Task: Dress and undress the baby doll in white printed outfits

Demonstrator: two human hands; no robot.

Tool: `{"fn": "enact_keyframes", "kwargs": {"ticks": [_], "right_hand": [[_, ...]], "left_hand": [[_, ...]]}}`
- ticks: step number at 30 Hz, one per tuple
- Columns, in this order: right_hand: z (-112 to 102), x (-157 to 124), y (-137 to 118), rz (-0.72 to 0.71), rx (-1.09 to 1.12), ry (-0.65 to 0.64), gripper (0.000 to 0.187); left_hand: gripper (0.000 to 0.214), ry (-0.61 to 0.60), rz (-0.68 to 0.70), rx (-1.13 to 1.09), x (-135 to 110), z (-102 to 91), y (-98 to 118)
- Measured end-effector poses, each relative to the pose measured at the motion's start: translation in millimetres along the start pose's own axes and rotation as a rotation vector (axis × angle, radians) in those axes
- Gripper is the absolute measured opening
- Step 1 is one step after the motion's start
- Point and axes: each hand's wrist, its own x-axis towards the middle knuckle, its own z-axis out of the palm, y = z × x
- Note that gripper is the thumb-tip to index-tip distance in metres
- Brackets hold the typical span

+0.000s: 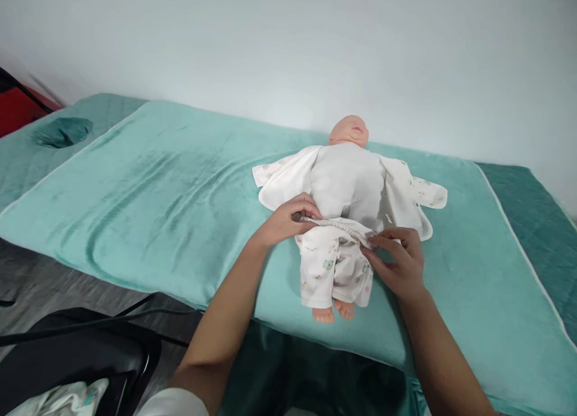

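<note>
A baby doll point(349, 175) lies on its back on a bed with a green cover, its head toward the wall. Its white printed jacket point(288, 178) is spread apart at the front, with the sleeves out to both sides. White patterned pants point(318, 272) cover the legs, and the bare feet stick out below. My left hand point(291, 219) pinches the waistband at its left end. At the right end, my right hand point(399, 256) has its fingers closed on the same waistband. The waistband sits below the doll's white cloth torso.
The green cover point(148, 193) stretches far to the left, with wrinkles and a face hole point(63, 132) at that end. A black chair point(76, 350) with a cloth on it stands at the lower left. A white wall point(288, 49) rises behind the bed.
</note>
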Motion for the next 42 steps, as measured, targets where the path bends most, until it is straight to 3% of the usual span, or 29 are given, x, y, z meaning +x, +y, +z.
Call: {"fn": "enact_keyframes", "kwargs": {"ticks": [3, 6, 13, 19, 26, 31, 35, 38, 42], "right_hand": [[3.0, 1.9, -4.8, 0.008, -0.095, -0.008, 0.028], [6.0, 2.5, -6.4, 0.083, -0.067, -0.027, 0.026], [3.1, 1.1, 6.3, 0.275, 0.097, -0.078, 0.016], [6.1, 7.7, 9.0, 0.366, 0.019, -0.101, 0.017], [7.5, 18.5, 25.8, 0.777, 0.085, -0.082, 0.026], [6.5, 44.7, 36.8, 0.800, 0.102, 0.021, 0.020], [20.3, 61.9, 45.6, 0.763, 0.154, 0.127, 0.019], [33.0, 62.4, 55.5, 0.746, 0.217, 0.163, 0.016], [39.5, 48.7, 64.9, 0.820, 0.395, 0.112, 0.016]], "left_hand": [[0.012, -0.084, -0.017, 0.016, -2.2, -3.5, 3.0], [0.010, -0.082, -0.015, 0.025, -2.6, -1.6, 5.7], [0.024, 0.149, 0.092, 0.110, 0.4, 11.0, -5.1], [0.024, 0.362, 0.248, 0.335, 4.2, 19.9, -13.2], [0.020, 0.531, 0.346, 0.551, 3.3, 29.6, -18.9], [0.020, 0.525, 0.277, 0.518, 7.6, 29.6, -21.9], [0.018, 0.466, 0.266, 0.443, 12.9, 27.3, -24.6], [0.017, 0.447, 0.251, 0.382, 14.8, 27.0, -26.8], [0.019, 0.429, 0.185, 0.318, 15.1, 25.8, -27.2]]}}
